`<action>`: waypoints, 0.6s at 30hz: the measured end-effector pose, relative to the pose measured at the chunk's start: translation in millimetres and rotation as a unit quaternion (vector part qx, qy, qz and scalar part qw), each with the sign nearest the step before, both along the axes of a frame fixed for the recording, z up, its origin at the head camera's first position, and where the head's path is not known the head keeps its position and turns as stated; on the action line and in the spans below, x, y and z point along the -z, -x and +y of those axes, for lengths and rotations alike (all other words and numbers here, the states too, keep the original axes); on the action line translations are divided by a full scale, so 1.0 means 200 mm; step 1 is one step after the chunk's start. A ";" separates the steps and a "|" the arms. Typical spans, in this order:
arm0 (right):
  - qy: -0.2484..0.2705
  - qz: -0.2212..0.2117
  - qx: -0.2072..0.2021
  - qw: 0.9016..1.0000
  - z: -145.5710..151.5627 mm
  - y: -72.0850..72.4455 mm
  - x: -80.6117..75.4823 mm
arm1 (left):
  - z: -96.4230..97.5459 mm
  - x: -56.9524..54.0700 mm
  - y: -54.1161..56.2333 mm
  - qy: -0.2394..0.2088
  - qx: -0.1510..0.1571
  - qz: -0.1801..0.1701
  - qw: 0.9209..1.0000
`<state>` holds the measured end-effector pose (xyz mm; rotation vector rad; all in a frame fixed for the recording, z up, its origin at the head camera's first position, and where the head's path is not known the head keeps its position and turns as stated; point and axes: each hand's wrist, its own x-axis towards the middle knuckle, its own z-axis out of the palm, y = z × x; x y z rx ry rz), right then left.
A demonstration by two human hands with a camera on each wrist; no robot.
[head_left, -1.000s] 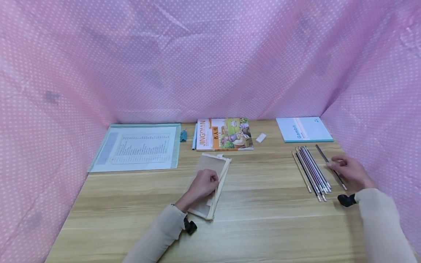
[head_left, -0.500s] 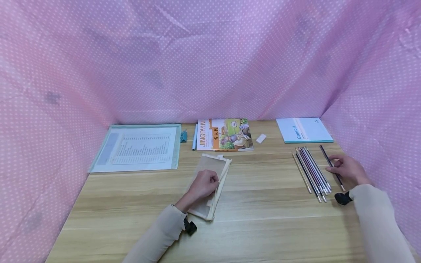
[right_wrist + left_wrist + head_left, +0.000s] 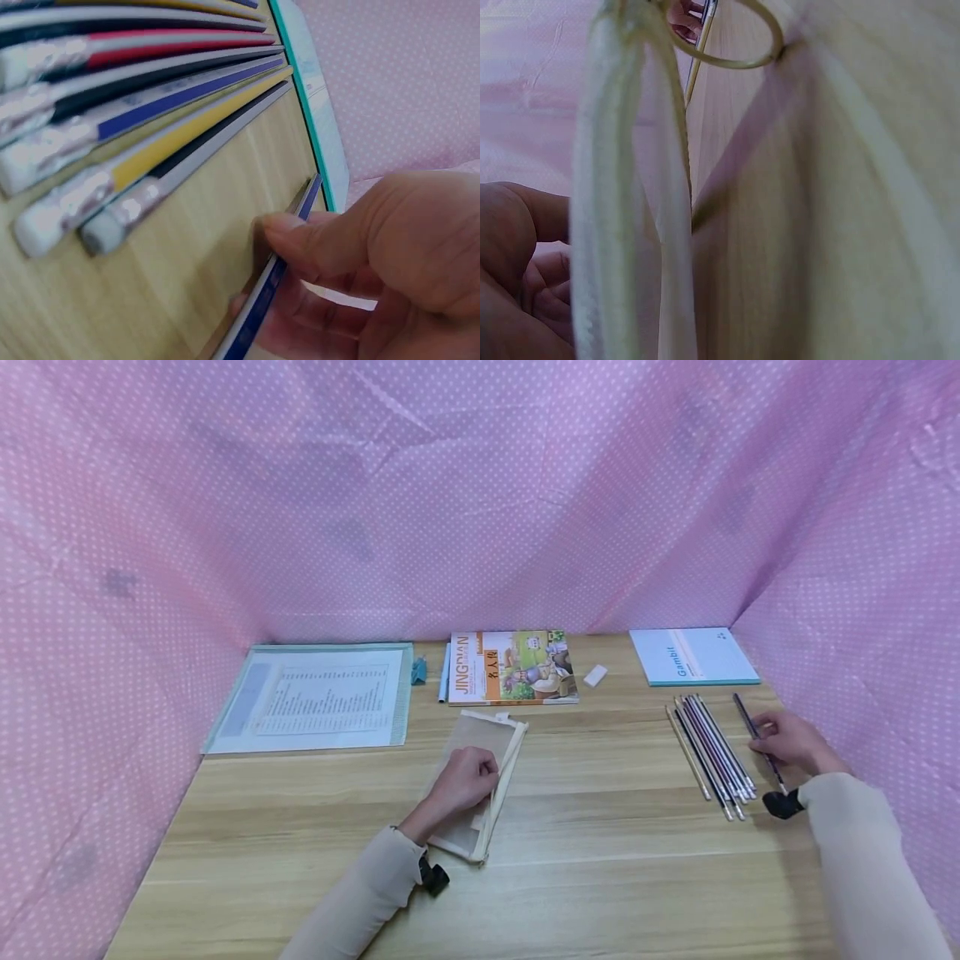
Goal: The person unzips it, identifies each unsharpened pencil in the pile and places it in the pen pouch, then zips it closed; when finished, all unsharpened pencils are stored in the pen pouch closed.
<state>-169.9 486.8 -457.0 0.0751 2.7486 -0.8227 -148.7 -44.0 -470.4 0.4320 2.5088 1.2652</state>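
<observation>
My left hand [image 3: 461, 778] lies over a beige mesh zip pouch [image 3: 480, 727] in the middle of the table and pinches its zipped edge. Up close in the left wrist view, the pouch edge [image 3: 604, 187] stands in front of the fingers and hides their tips; a ring [image 3: 735, 63] hangs at its top. At the right, a dark blue and silver pencil [image 3: 259, 301] is pinched between thumb and fingers of my right hand [image 3: 797, 745]. Beside it, to the left, several more pencils [image 3: 708, 747] lie in a close, roughly parallel bunch, eraser ends toward me.
Along the back are a document folder [image 3: 315, 693], a small blue object [image 3: 418, 671], a colourful book [image 3: 517, 668], a white eraser [image 3: 596, 675] and a pale blue notebook [image 3: 693, 656]. A pink dotted cloth [image 3: 480, 510] encloses the table's back and sides.
My right hand has closed its grip on the single pencil, whose far end has shifted slightly to the right. My left hand and the pouch have stayed put.
</observation>
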 end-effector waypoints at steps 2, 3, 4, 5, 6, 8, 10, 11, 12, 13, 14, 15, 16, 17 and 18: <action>0.007 -0.005 0.002 1.000 0.00 -0.01 -0.01 | 0.00 0.00 0.00 -0.002 0.000 0.002 1.000; 0.013 -0.009 0.004 1.000 0.00 -0.01 -0.01 | 0.00 0.00 0.00 -0.003 0.000 0.004 1.000; 0.021 -0.014 0.006 1.000 0.00 -0.01 -0.01 | 0.00 0.00 0.00 -0.004 0.000 0.005 1.000; 0.030 -0.018 0.008 0.999 0.01 -0.02 -0.01 | 0.00 0.00 0.00 -0.004 0.000 0.006 1.000; 0.047 -0.025 0.011 0.999 0.01 -0.02 0.00 | 0.00 0.00 0.00 -0.004 0.000 0.005 1.000; 0.085 -0.040 0.017 0.995 0.02 -0.02 0.00 | 0.00 0.00 0.00 -0.003 0.000 0.009 1.000; 0.143 -0.061 0.028 0.988 0.03 -0.03 0.01 | 0.00 0.00 0.00 -0.004 0.000 0.009 1.000; 0.174 -0.072 0.033 0.982 0.03 -0.03 0.01 | 0.00 0.00 0.00 -0.003 0.001 0.010 1.000; 0.205 -0.084 0.039 0.974 0.04 -0.03 0.02 | -0.01 0.00 0.00 -0.003 0.001 0.010 1.000; 0.233 -0.093 0.042 0.967 0.05 -0.03 0.02 | -0.01 -0.01 0.00 -0.002 0.001 0.010 1.000; 0.265 -0.103 0.047 0.958 0.05 -0.03 0.03 | -0.01 -0.01 0.00 -0.001 0.000 0.009 1.000; 0.297 -0.114 0.051 0.947 0.06 -0.04 0.03 | -0.01 -0.01 0.00 -0.001 0.000 0.007 1.000; 0.322 -0.123 0.055 0.937 0.07 -0.04 0.03 | -0.01 -0.01 0.00 0.001 0.000 0.006 1.000; 0.348 -0.130 0.056 0.927 0.08 -0.04 0.03 | -0.01 -0.01 0.00 0.001 0.000 0.005 1.000; 0.373 -0.137 0.056 0.916 0.08 -0.05 0.04 | -0.01 -0.01 0.01 0.002 -0.001 0.004 1.000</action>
